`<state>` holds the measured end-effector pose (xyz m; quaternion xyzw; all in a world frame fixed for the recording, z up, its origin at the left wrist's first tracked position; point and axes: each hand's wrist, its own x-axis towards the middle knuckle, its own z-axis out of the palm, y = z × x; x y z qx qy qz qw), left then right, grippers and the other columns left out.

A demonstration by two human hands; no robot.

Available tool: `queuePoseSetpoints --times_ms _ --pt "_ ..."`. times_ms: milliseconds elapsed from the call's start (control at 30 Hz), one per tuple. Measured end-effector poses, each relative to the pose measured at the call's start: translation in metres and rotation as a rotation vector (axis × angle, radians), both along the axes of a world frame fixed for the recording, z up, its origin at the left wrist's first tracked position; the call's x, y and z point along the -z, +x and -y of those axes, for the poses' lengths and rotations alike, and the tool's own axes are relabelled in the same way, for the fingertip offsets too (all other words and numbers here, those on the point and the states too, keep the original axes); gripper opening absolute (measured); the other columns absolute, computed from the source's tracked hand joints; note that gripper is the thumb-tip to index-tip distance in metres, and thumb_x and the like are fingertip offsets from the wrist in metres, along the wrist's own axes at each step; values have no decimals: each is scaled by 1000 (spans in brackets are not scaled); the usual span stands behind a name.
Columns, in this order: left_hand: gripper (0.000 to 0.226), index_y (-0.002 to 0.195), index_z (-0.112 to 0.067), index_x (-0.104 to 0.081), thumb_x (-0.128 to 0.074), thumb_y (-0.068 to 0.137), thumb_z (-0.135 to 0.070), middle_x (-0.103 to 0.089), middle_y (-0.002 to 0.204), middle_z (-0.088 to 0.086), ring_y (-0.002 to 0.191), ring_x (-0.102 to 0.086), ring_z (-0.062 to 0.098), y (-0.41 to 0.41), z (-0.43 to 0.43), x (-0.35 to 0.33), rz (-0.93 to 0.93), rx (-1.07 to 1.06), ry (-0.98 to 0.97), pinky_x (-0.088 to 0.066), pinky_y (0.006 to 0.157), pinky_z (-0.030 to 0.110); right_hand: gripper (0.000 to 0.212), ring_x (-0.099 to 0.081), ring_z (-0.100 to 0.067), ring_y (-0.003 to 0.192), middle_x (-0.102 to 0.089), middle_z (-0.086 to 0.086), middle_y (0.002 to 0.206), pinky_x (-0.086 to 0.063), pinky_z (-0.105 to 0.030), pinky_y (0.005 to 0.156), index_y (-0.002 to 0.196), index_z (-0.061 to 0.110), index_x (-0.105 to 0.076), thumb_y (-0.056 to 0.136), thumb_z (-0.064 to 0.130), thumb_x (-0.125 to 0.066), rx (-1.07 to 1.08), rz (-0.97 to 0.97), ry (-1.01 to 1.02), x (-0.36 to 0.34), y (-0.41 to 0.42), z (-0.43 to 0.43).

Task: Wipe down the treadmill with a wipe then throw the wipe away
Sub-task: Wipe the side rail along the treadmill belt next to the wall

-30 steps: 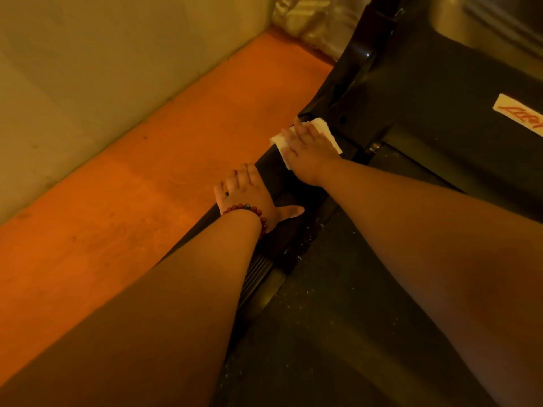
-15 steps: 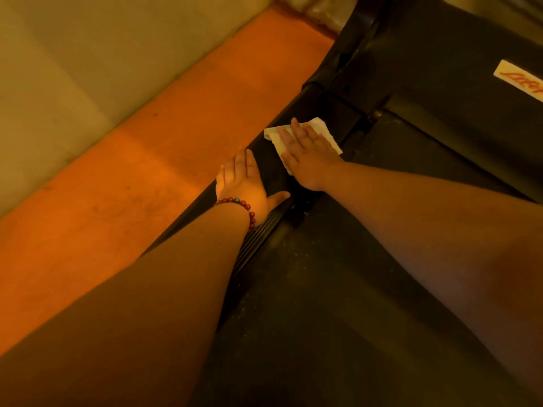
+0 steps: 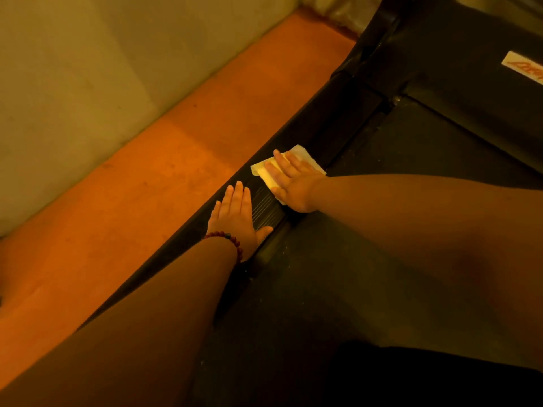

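From my feed I see the right hand (image 3: 293,185) lying flat on the wipe (image 3: 304,155). Its fingers are straight and slightly spread, pressing the wipe onto the ribbed side rail (image 3: 264,208) of the treadmill (image 3: 440,136). The wipe's corners show past the fingers at 10 and 1 o'clock. The left hand (image 3: 235,217) rests flat on the same rail at 7 o'clock of the right hand, just beside it. Its fingers are straight and together, holding nothing. A bead bracelet (image 3: 227,237) circles that wrist. The belt (image 3: 323,304) lies at 4 o'clock of the rail and the orange floor (image 3: 176,157) at 10 o'clock.
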<state>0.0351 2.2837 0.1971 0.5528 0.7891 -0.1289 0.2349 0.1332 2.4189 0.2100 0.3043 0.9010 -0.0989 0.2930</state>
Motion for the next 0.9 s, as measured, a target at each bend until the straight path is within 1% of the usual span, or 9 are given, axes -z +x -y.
queuePoseSetpoints --times_ms 100,200,300,433,533,633,767,833,900 --pt "96 151 -10 13 -40 92 -64 19 160 8 148 12 25 -14 50 -8 -4 -54 -25 -2 119 42 64 21 -30 146 30 -9 156 5 -45 120 151 20 20 106 38 -22 -80 18 -37 -4 -12 38" --pt "94 151 -11 13 -38 92 -64 18 160 8 148 11 25 -33 112 -12 -12 -121 -15 -1 120 42 63 21 -29 145 29 -8 157 4 -45 120 151 20 19 105 39 -20 -179 -25 -64 -4 -25 86" --pt "91 152 -13 12 -36 93 -63 16 160 7 148 12 25 -48 165 -13 -14 -172 -8 0 119 42 62 20 -29 146 26 -8 158 3 -45 120 151 19 18 105 40 -19 -179 -68 -72 -1 -39 129" --pt "90 152 -12 12 -34 94 -63 16 160 8 148 11 25 -56 206 -10 -29 -192 24 -1 120 41 63 16 -29 147 22 -7 159 1 -44 121 153 20 14 105 41 -22 -167 -109 -74 0 -48 174" --pt "90 151 -12 12 -34 94 -63 17 160 8 148 11 25 -57 231 -10 -33 -192 56 -2 119 41 70 9 -27 148 17 -4 161 -4 -42 119 154 22 9 103 44 -33 -90 -182 -79 -4 -48 201" --pt "88 151 -12 13 -34 95 -61 17 160 8 148 11 25 -55 254 -13 -40 -196 92 -1 119 41 80 7 -28 149 17 -4 161 -10 -46 118 154 26 9 97 57 -38 -3 -201 27 -6 -50 221" --pt "86 152 -13 11 -35 96 -59 16 160 7 148 11 24 -50 270 -15 -34 -211 124 1 119 40 80 15 -30 147 21 -6 160 2 -50 118 153 30 10 95 64 -33 183 -199 99 -3 -52 227" --pt "85 152 -13 10 -34 96 -59 16 160 7 148 12 24 -49 275 -14 -31 -211 137 1 119 40 77 16 -30 147 21 -7 160 3 -49 118 153 30 11 96 62 -30 291 -195 74 3 -52 226" --pt "85 152 -14 10 -35 96 -59 16 160 7 148 12 24 -49 276 -12 -31 -202 148 0 119 40 73 16 -30 147 20 -7 160 3 -48 118 153 29 11 98 60 -26 337 -198 61 11 -52 228"
